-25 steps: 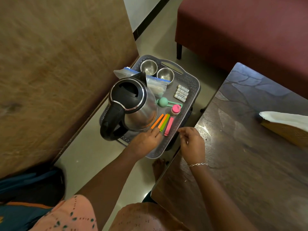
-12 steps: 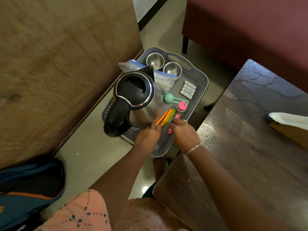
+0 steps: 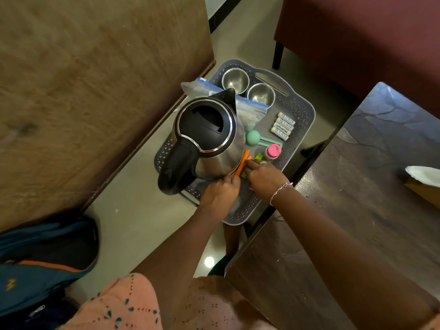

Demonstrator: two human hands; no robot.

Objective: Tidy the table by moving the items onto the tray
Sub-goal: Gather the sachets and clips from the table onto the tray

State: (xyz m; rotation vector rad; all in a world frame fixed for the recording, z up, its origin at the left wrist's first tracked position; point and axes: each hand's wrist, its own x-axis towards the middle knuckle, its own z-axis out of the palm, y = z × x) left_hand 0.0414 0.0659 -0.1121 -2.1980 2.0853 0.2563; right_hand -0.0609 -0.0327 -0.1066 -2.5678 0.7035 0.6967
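Head view: orange sticks (image 3: pixel 245 160), slim and bright, lie on the grey tray (image 3: pixel 307 120) against the kettle (image 3: pixel 207 139). Your left hand (image 3: pixel 219 194) pinches their near end; your right hand (image 3: pixel 264 179) grips them with curled fingers.

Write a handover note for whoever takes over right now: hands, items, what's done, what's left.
Left hand and right hand both pinch the sticks on the tray, beside the kettle.
Done: kettle, bowls, bag, batteries, spoon and bottle are on the tray.
Left: probably straighten the sticks; a white-topped item sits on the table.
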